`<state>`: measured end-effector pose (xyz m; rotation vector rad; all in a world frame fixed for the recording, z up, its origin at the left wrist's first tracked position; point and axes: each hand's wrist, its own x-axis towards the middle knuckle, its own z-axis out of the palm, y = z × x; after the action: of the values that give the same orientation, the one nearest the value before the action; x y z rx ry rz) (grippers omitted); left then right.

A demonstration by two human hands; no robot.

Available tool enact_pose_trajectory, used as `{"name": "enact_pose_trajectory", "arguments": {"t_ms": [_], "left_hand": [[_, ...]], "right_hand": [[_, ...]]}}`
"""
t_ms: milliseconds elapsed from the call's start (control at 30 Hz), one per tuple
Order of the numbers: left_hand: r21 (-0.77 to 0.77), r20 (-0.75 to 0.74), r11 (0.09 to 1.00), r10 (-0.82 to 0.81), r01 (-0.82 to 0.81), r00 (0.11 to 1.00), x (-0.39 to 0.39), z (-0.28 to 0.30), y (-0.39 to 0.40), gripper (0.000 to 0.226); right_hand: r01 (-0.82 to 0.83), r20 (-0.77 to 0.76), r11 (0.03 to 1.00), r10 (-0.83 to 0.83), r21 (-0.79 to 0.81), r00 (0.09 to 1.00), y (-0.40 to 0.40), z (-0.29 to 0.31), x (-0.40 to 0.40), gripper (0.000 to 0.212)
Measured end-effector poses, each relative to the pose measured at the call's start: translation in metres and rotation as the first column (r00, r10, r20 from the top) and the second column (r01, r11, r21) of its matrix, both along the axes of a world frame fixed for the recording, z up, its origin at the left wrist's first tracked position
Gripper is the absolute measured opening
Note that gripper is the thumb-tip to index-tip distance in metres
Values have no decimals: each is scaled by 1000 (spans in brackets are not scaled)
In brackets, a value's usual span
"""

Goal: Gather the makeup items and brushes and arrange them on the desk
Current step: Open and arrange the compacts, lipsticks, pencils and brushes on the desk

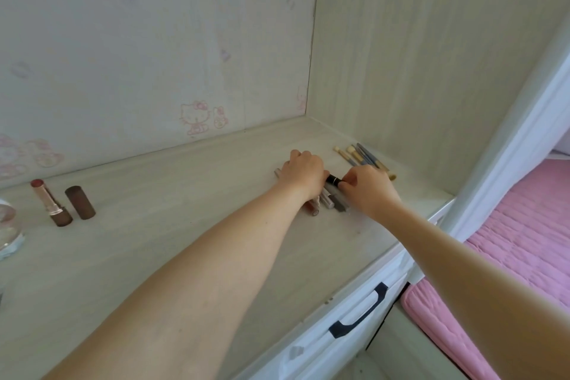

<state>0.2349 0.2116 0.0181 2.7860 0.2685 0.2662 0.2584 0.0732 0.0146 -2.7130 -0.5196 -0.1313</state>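
Just right of the frame's centre we see both hands meet over a small black tube (333,179). The right hand (368,189) pinches its right end with curled fingertips, and the left hand (303,172) covers its left end, fingers bent down over it; we cannot tell whether they grip. The tube's long axis runs roughly left to right across the frame, tilted slightly down to the right.

Under and just below the hands lies a row of makeup sticks (327,200), side by side, their long axes running from upper left to lower right. Just beyond the right hand, a bunch of brushes (361,156) lies parallel, heads toward the upper left.

All rest on a pale wood-grain counter (185,225) set in a corner of cartoon-cat wallpaper (197,117). At the left edge stand an open lipstick (51,202) and its brown cap (80,202), upright. At lower right are a drawer with a dark handle (359,311) and a pink bed (518,256).
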Motion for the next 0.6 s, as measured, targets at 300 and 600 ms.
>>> {"name": "enact_pose_trajectory", "arguments": {"t_ms": [300, 600], "left_hand": [[-488, 140, 873, 88, -9, 986, -13, 28, -5, 24], [-921, 204, 387, 369, 49, 907, -83, 46, 6, 17]], "right_hand": [[24, 45, 927, -44, 373, 998, 1, 12, -14, 18], [25, -39, 736, 1, 676, 999, 23, 39, -69, 10]]}}
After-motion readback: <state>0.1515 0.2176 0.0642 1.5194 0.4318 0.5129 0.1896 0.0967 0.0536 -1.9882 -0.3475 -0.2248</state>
